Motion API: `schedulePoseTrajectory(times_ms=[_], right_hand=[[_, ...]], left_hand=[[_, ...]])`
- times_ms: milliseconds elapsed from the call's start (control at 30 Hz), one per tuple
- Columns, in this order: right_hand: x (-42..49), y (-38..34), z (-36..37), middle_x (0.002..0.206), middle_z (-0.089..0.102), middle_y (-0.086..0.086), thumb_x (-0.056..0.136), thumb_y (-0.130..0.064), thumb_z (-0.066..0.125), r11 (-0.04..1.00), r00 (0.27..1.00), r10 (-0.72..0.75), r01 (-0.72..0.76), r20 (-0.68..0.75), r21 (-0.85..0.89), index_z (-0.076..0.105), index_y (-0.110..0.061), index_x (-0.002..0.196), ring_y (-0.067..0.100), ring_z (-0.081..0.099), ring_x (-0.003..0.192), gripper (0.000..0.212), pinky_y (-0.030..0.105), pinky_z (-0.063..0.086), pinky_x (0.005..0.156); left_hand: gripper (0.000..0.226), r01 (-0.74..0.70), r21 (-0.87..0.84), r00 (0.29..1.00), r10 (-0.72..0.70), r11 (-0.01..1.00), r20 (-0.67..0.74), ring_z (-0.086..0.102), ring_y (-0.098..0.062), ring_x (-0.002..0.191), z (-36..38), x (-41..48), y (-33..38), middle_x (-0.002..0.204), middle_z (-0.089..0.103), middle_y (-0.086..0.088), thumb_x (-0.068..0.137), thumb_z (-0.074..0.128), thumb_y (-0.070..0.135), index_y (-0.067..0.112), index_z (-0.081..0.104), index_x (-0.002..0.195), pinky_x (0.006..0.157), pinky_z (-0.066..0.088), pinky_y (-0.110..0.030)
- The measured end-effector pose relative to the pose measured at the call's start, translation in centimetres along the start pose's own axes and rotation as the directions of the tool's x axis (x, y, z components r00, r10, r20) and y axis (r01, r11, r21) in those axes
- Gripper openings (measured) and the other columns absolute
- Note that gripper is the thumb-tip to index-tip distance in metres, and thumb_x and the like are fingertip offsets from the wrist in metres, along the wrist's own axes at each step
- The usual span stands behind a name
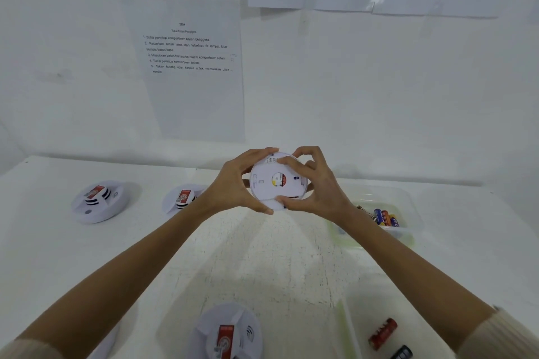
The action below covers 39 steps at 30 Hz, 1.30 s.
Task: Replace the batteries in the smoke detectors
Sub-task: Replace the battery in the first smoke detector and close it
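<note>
Both hands up at centre over the table [277,256], holding one smoke detector [277,181] clear of the surface with its back plate towards the camera. Left hand [236,183] wraps the left rim. Right hand [315,183] grips the right rim, thumb on the near edge and fingertips on the far edge. Looks like a twist or pry grip on the back cover, but the view is too small to say whether the cover is open or seated.

Progress, as a judgement:
- Near-right tray [348,329] holds a red battery [382,332] and a dark battery [402,353], probably old cells, so at least one removal is likely done.
- Far-right tray [415,216] has fresh batteries [385,217] in stock.
- Three more detectors lie face up: far-left detector [99,201], mid-left detector [182,198] partly behind the left forearm, near detector [227,332]. No way to tell which are done.

Early to mid task; several units probably left.
</note>
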State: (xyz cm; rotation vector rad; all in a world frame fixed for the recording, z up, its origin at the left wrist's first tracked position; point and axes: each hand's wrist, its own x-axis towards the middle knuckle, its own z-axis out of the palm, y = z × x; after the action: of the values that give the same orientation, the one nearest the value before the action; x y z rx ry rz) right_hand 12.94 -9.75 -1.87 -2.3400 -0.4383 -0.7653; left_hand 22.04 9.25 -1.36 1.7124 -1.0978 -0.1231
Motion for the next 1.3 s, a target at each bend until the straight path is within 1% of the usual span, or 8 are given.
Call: schedulePoseTrajectory(times_ms=[200,467,667,767,867,1067,1167,1300], right_hand=[[-0.4,-0.6,1.0,0.122,0.033,-0.002,0.066,-0.048,0.072,0.999,0.995,0.039,-0.038,-0.094,0.02,0.047,-0.029,0.126,0.015,0.054,0.08,0.068,0.007,0.048,0.057],[-0.3,-1.0,1.5,0.118,0.034,-0.006,0.061,-0.048,0.075,0.989,0.972,0.14,-0.128,-0.188,0.075,0.053,-0.03,0.12,0.014,0.05,0.09,0.066,0.02,0.054,0.061],[-0.6,-1.1,1.8,0.117,0.036,-0.003,0.059,-0.049,0.076,0.982,0.949,0.174,-0.147,-0.263,0.12,0.051,-0.029,0.12,-0.006,0.044,0.105,0.068,0.009,0.051,0.069],[-0.5,-1.1,1.5,0.114,0.038,-0.001,0.059,-0.042,0.079,0.976,0.953,0.189,-0.156,-0.237,0.149,0.053,-0.028,0.119,-0.015,0.04,0.105,0.066,0.004,0.045,0.072],[-0.3,-0.9,0.3,0.117,0.038,-0.002,0.067,-0.045,0.075,0.966,0.975,0.195,-0.172,-0.109,0.193,0.052,-0.03,0.124,-0.005,0.046,0.098,0.063,0.012,0.051,0.067],[-1.4,0.8,-2.2,0.144,0.029,0.0,0.091,-0.046,0.044,0.912,0.98,-0.197,0.197,0.038,-0.359,0.043,-0.028,0.137,0.015,0.048,0.11,0.049,0.032,0.056,0.064],[-1.3,1.3,-2.3,0.142,0.032,0.0,0.087,-0.048,0.053,0.894,0.976,-0.216,0.211,0.032,-0.396,0.044,-0.029,0.134,0.017,0.045,0.113,0.052,0.03,0.056,0.071],[-0.6,0.7,-1.7,0.134,0.048,-0.001,0.089,-0.037,0.055,0.959,0.979,-0.178,0.149,-0.103,-0.242,0.056,-0.019,0.122,0.017,0.047,0.116,0.038,0.02,0.043,0.091]], left_hand=[[0.096,0.006,0.018,1.0,-0.006,1.0,-0.019,0.051,-0.005,0.117,-0.2,-0.1,-0.1,0.131,0.051,0.013,0.042,0.087,0.037,0.037,0.043,0.127,0.078,0.052,-0.017],[0.095,-0.001,0.018,1.0,0.001,1.0,-0.025,0.05,0.0,0.116,-0.3,0.2,0.3,0.128,0.05,0.02,0.043,0.086,0.039,0.034,0.043,0.127,0.078,0.051,-0.014],[0.094,0.005,0.028,1.0,-0.005,1.0,-0.025,0.049,0.003,0.114,0.0,0.4,0.7,0.128,0.049,0.018,0.043,0.085,0.039,0.039,0.042,0.126,0.076,0.051,-0.013],[0.095,0.027,0.008,1.0,-0.027,1.0,-0.005,0.049,0.003,0.114,0.0,0.4,0.7,0.126,0.049,0.023,0.042,0.086,0.038,0.04,0.042,0.126,0.075,0.052,-0.014],[0.098,0.053,-0.013,0.999,-0.053,0.999,0.008,0.05,0.003,0.114,-0.4,0.3,0.6,0.126,0.05,0.026,0.042,0.087,0.036,0.037,0.042,0.128,0.077,0.052,-0.015],[0.104,0.117,-0.044,0.992,-0.115,0.992,0.041,0.051,0.003,0.113,-2.3,0.7,0.9,0.129,0.05,0.012,0.046,0.092,0.006,0.026,0.042,0.135,0.081,0.051,-0.016],[0.098,0.172,-0.095,0.983,-0.164,0.981,0.087,0.054,0.003,0.11,-2.3,0.8,1.2,0.127,0.053,0.017,0.047,0.092,0.008,0.036,0.046,0.129,0.078,0.051,-0.016],[0.075,0.236,-0.183,0.971,-0.223,0.954,0.087,0.059,-0.004,0.108,-2.0,1.1,1.7,0.121,0.059,0.014,0.053,0.082,0.039,0.04,0.051,0.121,0.083,0.052,-0.02]])
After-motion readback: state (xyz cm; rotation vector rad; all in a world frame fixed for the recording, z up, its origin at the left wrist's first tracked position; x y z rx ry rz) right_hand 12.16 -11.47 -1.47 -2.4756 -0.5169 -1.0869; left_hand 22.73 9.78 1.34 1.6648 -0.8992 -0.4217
